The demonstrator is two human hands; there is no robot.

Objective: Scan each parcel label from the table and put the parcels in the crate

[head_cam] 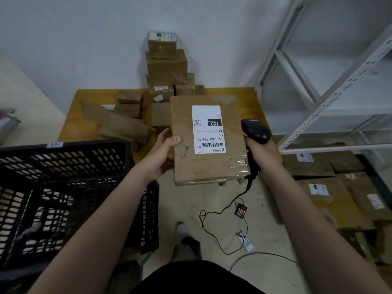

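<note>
You are standing in a parcel storeroom. Taped cardboard boxes (166,66) are stacked on a wooden table (244,96) against a bare wall, more lie on the floor beside white metal shelving (339,85), and a black plastic crate (63,187) stands close by.

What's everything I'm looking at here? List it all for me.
held parcel: one, brown with white label, centre, above the table's front edge
table: one, yellow wood, against the wall
parcels on table: several, brown, stacked and scattered
crate: one, black, lower left
scanner: one, black, corded, beside the held parcel
shelving: one, white, right
boxes on floor: several, brown, lower right
left hand: grips the parcel's left edge
right hand: holds the scanner
</note>
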